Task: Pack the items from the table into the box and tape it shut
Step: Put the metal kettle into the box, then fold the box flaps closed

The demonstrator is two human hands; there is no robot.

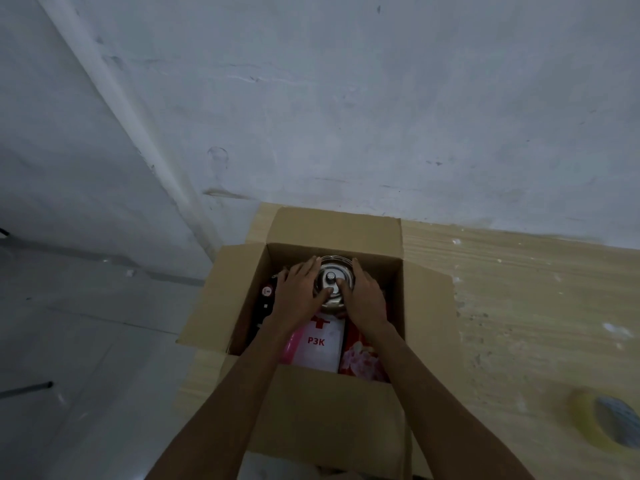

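Head view: left hand [298, 288] and right hand [364, 295] are cupping a steel pot [333, 283] inside the box [332, 410], toward 12 o'clock; lowering it level beside the packed items is advisable.

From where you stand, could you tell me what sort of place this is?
Probably a bare spare room or storeroom used for packing: a scuffed wall, a tiled floor, and a wooden table pushed against the wall with an open box and tape.
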